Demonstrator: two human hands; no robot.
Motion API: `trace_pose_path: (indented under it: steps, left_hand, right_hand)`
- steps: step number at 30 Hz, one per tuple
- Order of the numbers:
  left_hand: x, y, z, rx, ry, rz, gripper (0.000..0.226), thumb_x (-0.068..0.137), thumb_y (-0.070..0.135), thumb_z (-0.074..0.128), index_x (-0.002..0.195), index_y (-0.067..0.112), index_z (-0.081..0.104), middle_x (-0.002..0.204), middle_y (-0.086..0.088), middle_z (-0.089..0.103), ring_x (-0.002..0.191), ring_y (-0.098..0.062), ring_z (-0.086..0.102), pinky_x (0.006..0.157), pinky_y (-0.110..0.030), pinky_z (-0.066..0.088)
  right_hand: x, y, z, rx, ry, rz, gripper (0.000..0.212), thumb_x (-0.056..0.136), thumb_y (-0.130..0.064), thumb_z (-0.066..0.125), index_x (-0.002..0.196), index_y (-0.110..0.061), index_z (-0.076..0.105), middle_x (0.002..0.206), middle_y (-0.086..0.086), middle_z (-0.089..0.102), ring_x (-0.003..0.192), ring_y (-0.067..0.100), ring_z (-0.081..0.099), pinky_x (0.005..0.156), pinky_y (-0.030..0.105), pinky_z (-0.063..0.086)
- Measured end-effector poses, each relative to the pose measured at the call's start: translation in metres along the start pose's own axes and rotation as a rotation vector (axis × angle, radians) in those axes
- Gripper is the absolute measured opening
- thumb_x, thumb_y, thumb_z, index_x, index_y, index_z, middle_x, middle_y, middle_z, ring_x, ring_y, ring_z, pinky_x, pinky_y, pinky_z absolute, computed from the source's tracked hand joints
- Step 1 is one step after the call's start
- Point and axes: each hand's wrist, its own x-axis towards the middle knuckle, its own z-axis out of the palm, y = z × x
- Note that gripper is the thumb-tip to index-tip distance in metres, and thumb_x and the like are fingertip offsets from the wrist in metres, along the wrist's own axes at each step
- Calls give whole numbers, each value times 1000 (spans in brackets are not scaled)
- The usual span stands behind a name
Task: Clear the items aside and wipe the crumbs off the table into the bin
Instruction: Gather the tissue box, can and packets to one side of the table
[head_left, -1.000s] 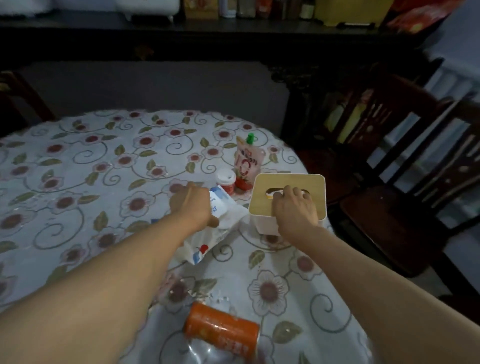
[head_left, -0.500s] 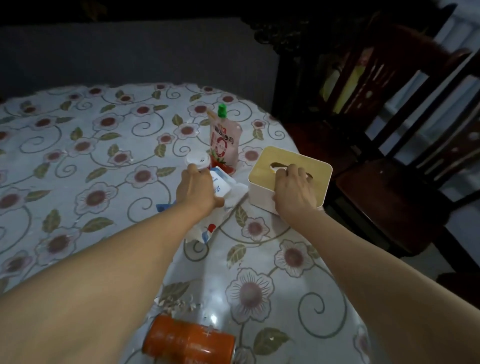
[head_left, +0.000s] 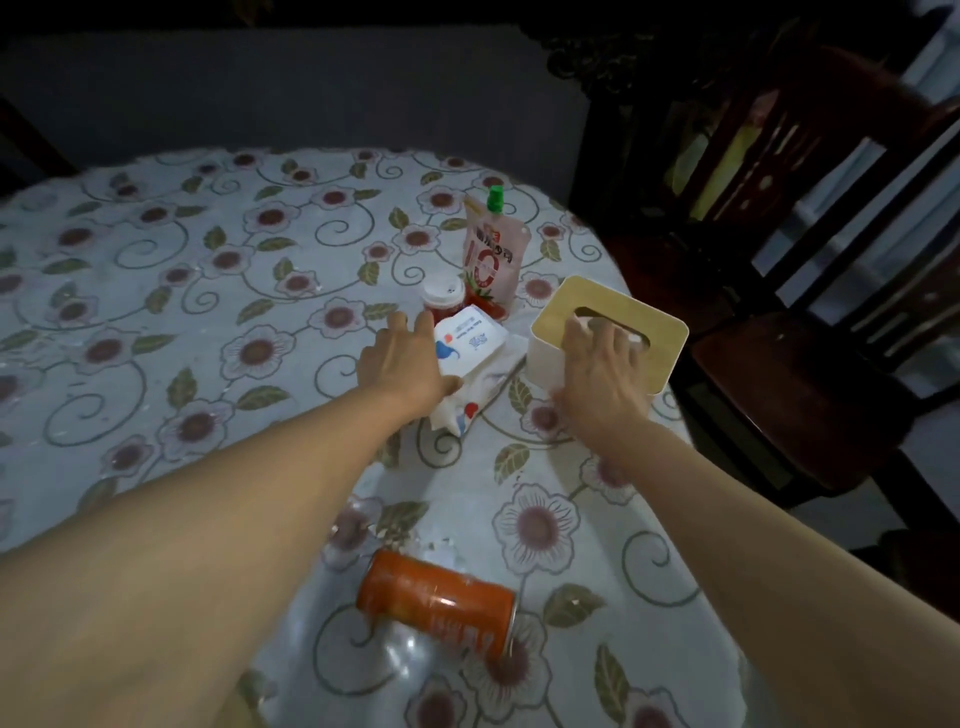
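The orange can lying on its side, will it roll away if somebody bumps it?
Probably yes: the orange can lies on its round side, so a nudge could send it rolling. The table edge looks close by, so it might drop off. It is likely stiff metal, and I cannot tell whether it is full.

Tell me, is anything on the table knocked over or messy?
Yes. The orange can lies on its side near the front of the table, not standing up. Just behind it, small pale crumbs are scattered on the flowered cloth. The pink pouch and the tissue box stand upright.
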Motion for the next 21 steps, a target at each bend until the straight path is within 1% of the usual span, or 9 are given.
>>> trace_pose_path:
  steps: [2,3,4,6,10,13,15,19,21]
  left_hand:
    - [-20,-15,-2,-12,8,-11,72,80,42,67,137,15,33,141,-12,35,123,-31,45,89,-40,44]
    - [-30,-23,-2,-10,8,-11,69,80,41,67,136,15,35,139,-12,36,121,-31,46,89,-40,44]
    - [-41,-31,-1,-8,5,-13,67,81,40,66,136,15,36,138,-12,37,121,-31,47,89,-41,45]
    - [-62,-46,2,-21,-10,-24,68,82,36,66,138,14,35,139,-12,36,123,-31,45,93,-42,45]
    - [-97,-70,8,-45,-49,-40,71,83,34,64,142,15,30,144,-12,31,129,-31,40,101,-44,42]
    - [-115,-85,11,-8,-75,-14,67,85,38,61,140,13,33,141,-13,33,126,-31,42,98,-42,43]
    - [-123,-91,11,-7,-86,-10,62,85,36,61,137,12,36,138,-12,35,124,-31,44,93,-40,44]
    - [-132,-100,8,-15,-103,-10,62,82,33,64,135,12,39,135,-11,38,121,-30,45,91,-39,44]
    - [-133,-102,6,-20,-104,-16,64,82,33,65,136,12,38,135,-10,37,122,-29,44,91,-39,43]
  right_hand:
    - [-26,-18,-4,90,-36,-60,50,83,-24,61,127,-9,42,130,14,35,121,30,37,98,39,38]
    - [-40,-27,-3,122,-103,-90,44,85,-25,59,124,-10,45,128,13,35,119,28,39,96,38,42]
    - [-55,-36,-2,142,-187,-122,43,86,-27,59,124,-10,46,128,12,35,118,27,40,97,38,43]
    - [-81,-53,5,175,-340,-181,51,85,-37,61,128,-13,46,131,9,36,121,25,40,100,38,42]
    - [-118,-80,20,143,-489,-263,68,78,-48,64,134,-17,40,130,6,39,122,24,41,98,39,43]
    - [-132,-92,29,39,-512,-290,82,67,-50,73,131,-15,37,126,7,43,117,25,44,91,38,42]
    - [-138,-95,34,1,-501,-279,86,60,-48,80,126,-13,37,122,7,47,112,25,47,90,38,43]
    - [-144,-97,36,-30,-457,-257,76,62,-39,81,119,-13,37,116,7,53,104,26,55,85,37,45]
    - [-143,-98,29,25,-420,-222,71,66,-43,76,118,-15,37,112,5,51,99,26,57,79,37,47]
